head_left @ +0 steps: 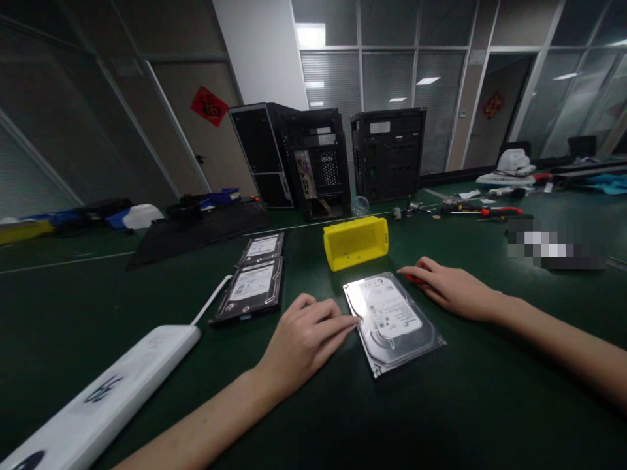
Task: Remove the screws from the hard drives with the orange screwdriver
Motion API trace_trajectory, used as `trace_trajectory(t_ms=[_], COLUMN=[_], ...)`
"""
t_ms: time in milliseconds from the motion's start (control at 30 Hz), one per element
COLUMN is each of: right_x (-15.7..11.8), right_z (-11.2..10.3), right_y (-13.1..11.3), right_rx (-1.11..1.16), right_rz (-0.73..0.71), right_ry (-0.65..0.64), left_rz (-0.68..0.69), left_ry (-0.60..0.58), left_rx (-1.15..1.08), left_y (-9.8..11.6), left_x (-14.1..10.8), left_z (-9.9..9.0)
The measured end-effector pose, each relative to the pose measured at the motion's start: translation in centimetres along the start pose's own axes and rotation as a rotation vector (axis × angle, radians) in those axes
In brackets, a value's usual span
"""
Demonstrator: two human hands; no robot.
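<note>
A silver hard drive (389,320) with a white label lies flat on the green table before me, slightly turned. At its left edge, the fingertips of my left hand (308,333) are drawn together and touch the rim. My right hand (445,287) rests on the table just beyond the drive's right side, fingers curled over a small red object (415,280); most of it is hidden, so its kind does not show. Behind the drive stands a yellow plastic bin (355,243), its open side facing me, with a few tiny bits inside.
Two more hard drives (252,284) lie at left, near a white power strip (112,385) with its cord. Black computer cases (386,156) stand at the back beside a small clear cup (360,206). Red-handled pliers (502,211) and other tools lie at back right.
</note>
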State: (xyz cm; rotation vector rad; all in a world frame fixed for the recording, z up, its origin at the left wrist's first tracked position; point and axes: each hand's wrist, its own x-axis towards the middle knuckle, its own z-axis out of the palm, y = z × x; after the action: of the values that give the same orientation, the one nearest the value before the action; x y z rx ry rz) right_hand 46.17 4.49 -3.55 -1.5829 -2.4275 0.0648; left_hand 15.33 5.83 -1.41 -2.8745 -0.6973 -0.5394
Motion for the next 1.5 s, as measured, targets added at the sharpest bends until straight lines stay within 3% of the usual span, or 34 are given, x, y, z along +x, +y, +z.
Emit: trace_trajectory(t_ms=[233,767,1500], right_x=[0.05,-0.04,0.01], right_z=[0.05,-0.04,0.1], right_y=[0.1,-0.02,0.11], right_rx=[0.0,-0.002,-0.012], right_rz=[-0.016,-0.002,-0.006], right_ry=[0.0,-0.006,-0.006], left_rz=[0.091,0.062,-0.038], left_ry=[0.069,0.044,0.063], left_rx=[0.057,0.12,0.011], left_y=[0.01,0.32,0.33], left_x=[-0.15,-0.06,0.25], left_z=[-0.03,-0.23,0.26])
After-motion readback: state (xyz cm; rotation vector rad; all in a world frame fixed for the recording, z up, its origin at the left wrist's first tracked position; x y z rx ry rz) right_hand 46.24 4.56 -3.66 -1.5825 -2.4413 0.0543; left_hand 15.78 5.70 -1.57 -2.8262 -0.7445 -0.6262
